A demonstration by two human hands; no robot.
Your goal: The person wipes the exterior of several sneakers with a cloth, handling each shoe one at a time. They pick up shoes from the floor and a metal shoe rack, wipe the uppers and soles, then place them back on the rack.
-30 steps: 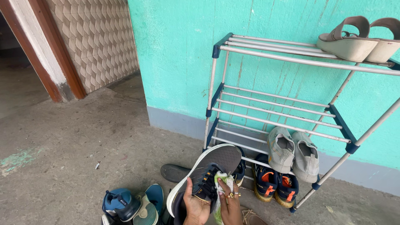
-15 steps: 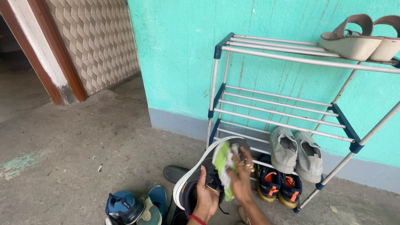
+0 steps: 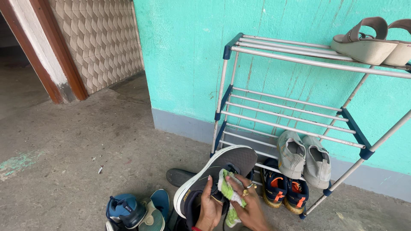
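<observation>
We hold a dark sneaker [image 3: 214, 171] low in front of the shoe rack [image 3: 295, 119] and rub it with a green cloth [image 3: 229, 192].
Our left hand [image 3: 209, 207] has its fingers curled round the sneaker's upper; our right hand [image 3: 248, 203] presses the cloth on the laces, fingers closed over it; by our judgement the wiping is midway, with other shoes on the floor [image 3: 85, 145] untouched; the sneaker's long axis slants from lower left to upper right, toe towards the rack, sole turned away from us.

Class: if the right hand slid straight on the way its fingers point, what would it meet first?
Probably the dark sneaker with white sole held in the left hand; the right hand already presses a green-white cloth against it.
</observation>
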